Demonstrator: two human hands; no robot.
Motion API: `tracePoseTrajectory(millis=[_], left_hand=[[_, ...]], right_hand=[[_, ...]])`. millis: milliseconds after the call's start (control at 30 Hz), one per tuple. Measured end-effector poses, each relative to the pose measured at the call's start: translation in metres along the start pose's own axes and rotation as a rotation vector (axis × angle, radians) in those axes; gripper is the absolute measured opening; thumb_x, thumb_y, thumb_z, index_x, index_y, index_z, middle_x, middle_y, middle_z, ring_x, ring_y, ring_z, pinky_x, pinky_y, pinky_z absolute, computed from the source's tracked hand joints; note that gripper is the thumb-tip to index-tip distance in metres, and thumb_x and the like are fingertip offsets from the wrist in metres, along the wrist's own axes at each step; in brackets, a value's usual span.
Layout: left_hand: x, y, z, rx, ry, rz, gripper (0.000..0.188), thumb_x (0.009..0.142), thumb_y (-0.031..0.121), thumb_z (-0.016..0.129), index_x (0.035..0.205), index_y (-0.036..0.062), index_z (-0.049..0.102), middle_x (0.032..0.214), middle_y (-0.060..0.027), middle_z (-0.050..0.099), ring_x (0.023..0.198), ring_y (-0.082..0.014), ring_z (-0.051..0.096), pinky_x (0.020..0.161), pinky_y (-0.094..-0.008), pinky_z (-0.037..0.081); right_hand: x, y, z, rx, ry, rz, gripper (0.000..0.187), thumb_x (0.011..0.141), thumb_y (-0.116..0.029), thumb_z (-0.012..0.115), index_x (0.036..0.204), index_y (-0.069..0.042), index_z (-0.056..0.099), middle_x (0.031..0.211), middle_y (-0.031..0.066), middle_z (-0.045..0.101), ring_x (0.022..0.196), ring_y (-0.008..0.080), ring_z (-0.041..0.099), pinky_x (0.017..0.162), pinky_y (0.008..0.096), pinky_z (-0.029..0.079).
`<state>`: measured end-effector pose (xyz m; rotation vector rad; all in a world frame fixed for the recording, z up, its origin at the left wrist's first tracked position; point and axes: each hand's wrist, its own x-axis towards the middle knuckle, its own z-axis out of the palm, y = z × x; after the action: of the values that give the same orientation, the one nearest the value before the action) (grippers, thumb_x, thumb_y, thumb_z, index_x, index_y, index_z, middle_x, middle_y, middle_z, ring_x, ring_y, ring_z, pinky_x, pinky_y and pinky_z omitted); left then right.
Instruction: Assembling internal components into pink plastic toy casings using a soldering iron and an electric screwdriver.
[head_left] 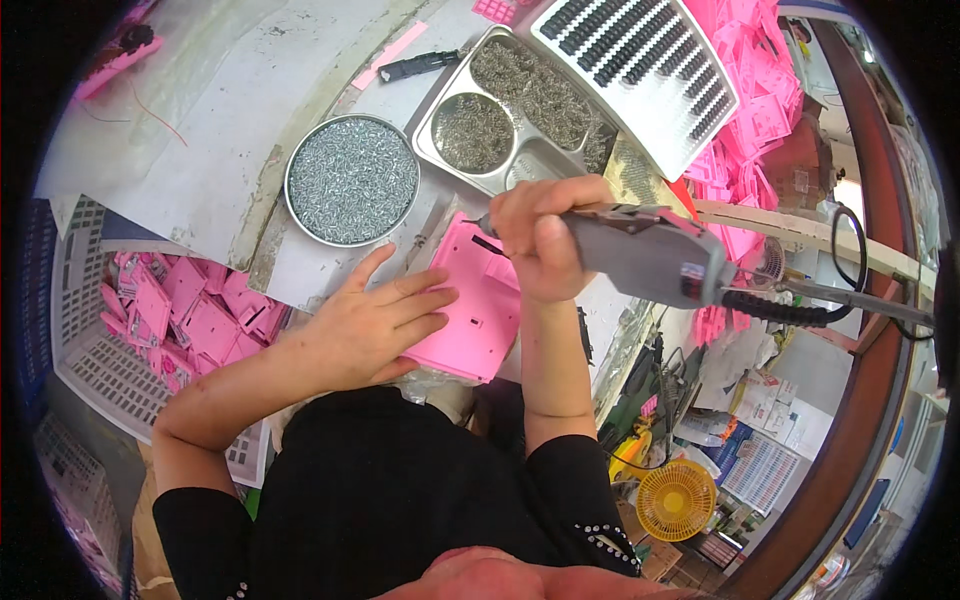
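Note:
A flat pink plastic panel (470, 317) with small holes and a slot lies in front of me at the table's near edge. My left hand (392, 318) rests on its left side, fingers spread over the surface. In my right hand (548, 238) is a grey electric screwdriver (650, 252), held nearly level with its cord running off to the right. Its tip points at the panel's upper left corner; whether it touches a screw there I cannot tell. A black strip (488, 245) sits along the panel's upper part.
Beyond the panel stands a round metal dish of screws (352, 182). A steel tray (425, 130) of small springs and a white tray (655, 125) of black parts lie farther right. Pink pieces fill a basket (105, 358) at left and heap at right (765, 100).

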<state>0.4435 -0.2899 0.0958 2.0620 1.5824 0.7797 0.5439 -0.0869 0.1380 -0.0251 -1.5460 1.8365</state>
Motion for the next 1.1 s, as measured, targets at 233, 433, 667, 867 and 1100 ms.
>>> tracePoseTrajectory(millis=[233, 433, 667, 867, 1100], left_hand=[[0.0, -0.001, 0.002, -0.039, -0.007, -0.027, 0.059, 0.072, 0.031, 0.084, 0.125, 0.0139, 0.065, 0.152, -0.0017, 0.054, 0.149, -0.0217, 0.04, 0.122, -0.0639, 0.019], [0.002, -0.001, -0.001, -0.052, -0.015, -0.031, 0.059, 0.073, 0.033, 0.083, 0.126, 0.0143, 0.065, 0.152, -0.0016, 0.053, 0.149, -0.0219, 0.04, 0.121, -0.0648, 0.019], [0.0, 0.002, 0.004, 0.035, -0.007, -0.013, 0.059, 0.074, 0.036, 0.084, 0.125, 0.0139, 0.065, 0.151, -0.0025, 0.054, 0.149, -0.0222, 0.041, 0.121, -0.0659, 0.017], [0.016, 0.002, -0.01, -0.008, 0.004, -0.021, 0.05, 0.075, 0.026, 0.083, 0.118, 0.0114, 0.065, 0.137, -0.0083, 0.061, 0.136, -0.028, 0.052, 0.117, -0.0622, 0.026], [0.098, 0.011, 0.013, 0.115, 0.308, 0.014, 0.041, 0.082, 0.018, 0.077, 0.119, 0.0047, 0.065, 0.126, -0.0136, 0.063, 0.118, -0.035, 0.059, 0.107, -0.0476, 0.041]], right_hand=[[-0.004, 0.01, -0.003, -0.047, 0.003, 0.021, 0.026, 0.097, -0.018, 0.069, 0.094, -0.006, 0.046, 0.062, 0.0047, 0.05, 0.052, 0.0128, 0.046, 0.05, 0.0303, 0.039], [-0.008, 0.014, -0.003, -0.112, 0.001, 0.01, 0.026, 0.097, -0.018, 0.07, 0.093, -0.006, 0.047, 0.061, 0.005, 0.051, 0.051, 0.0124, 0.045, 0.048, 0.0297, 0.037], [-0.002, -0.011, -0.014, -0.027, -0.039, -0.051, 0.027, 0.097, -0.022, 0.069, 0.11, -0.004, 0.052, 0.062, 0.0038, 0.05, 0.053, 0.0148, 0.048, 0.053, 0.0334, 0.042], [-0.016, -0.104, -0.031, 0.088, 0.145, -0.12, 0.032, 0.091, -0.013, 0.075, 0.111, -0.003, 0.052, 0.067, 0.004, 0.054, 0.053, 0.0133, 0.051, 0.05, 0.0288, 0.045], [-0.095, -0.106, -0.051, -0.139, 0.326, 0.148, 0.026, 0.094, -0.015, 0.068, 0.11, -0.002, 0.051, 0.064, 0.0033, 0.05, 0.052, 0.0128, 0.047, 0.051, 0.0317, 0.039]])
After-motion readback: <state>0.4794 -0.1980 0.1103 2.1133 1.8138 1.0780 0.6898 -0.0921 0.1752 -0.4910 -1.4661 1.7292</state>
